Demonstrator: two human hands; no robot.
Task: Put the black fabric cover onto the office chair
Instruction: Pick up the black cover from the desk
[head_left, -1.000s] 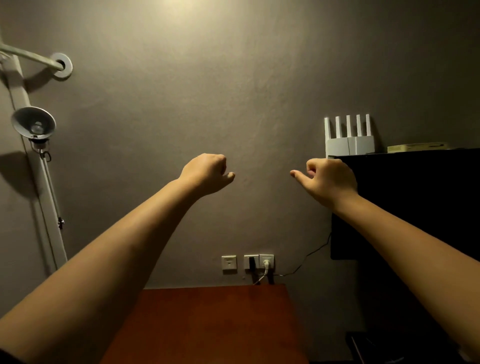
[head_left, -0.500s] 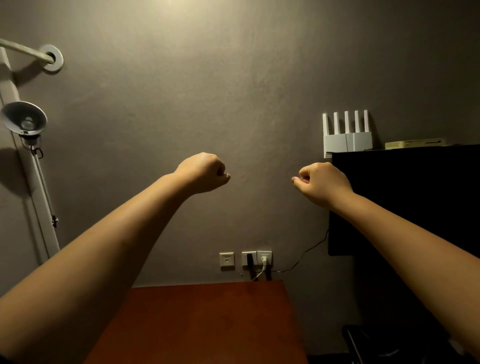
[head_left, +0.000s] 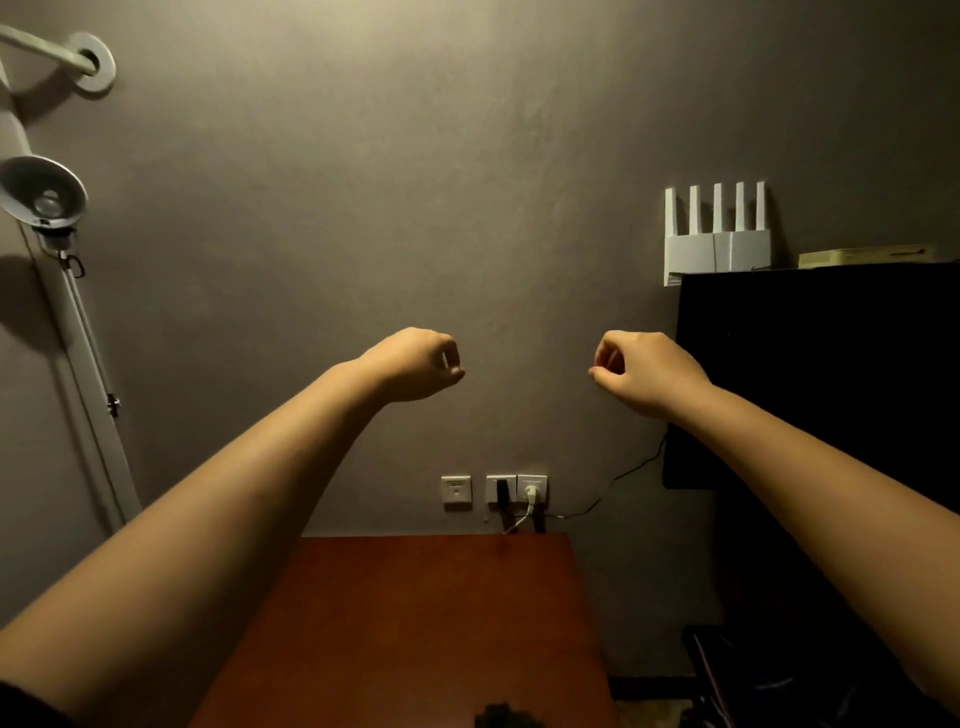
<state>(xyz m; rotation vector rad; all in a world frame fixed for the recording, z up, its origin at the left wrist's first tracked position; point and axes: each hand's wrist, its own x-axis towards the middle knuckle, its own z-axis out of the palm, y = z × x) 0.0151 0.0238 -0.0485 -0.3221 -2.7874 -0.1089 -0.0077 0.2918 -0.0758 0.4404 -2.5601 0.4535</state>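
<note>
You are facing a dim grey wall (head_left: 363, 208), with a reddish-brown wooden table (head_left: 415, 623) running from 6 o'clock up to a row of wall sockets (head_left: 493, 489) just above its far edge. A white router (head_left: 717, 239) with upright antennas stands at 2 o'clock on top of a black cabinet (head_left: 831, 364), and a reflector lamp (head_left: 44, 192) on a pale stand sits at 9 o'clock. The black fabric cover and the office chair cannot be made out from here. A small dark lump (head_left: 501, 717) at the very bottom edge, at 6 o'clock, and some dark shapes low at 5 o'clock are too murky to name. So the task looks unstarted.

Your arms reach forward and up from 7 and 4 o'clock, converging toward the centre, well clear of the table. Your left hand (head_left: 415, 364) is just left of centre and your right hand (head_left: 644, 371) just right, level with each other and apart, their backs toward you. Both are curled into loose fists, thumb tip against forefinger, with nothing between the fingers. I judge this a ready pose in the air rather than a grip — nothing is stretched between the fists and they touch nothing. You will likely need to look down and find the cover first
</note>
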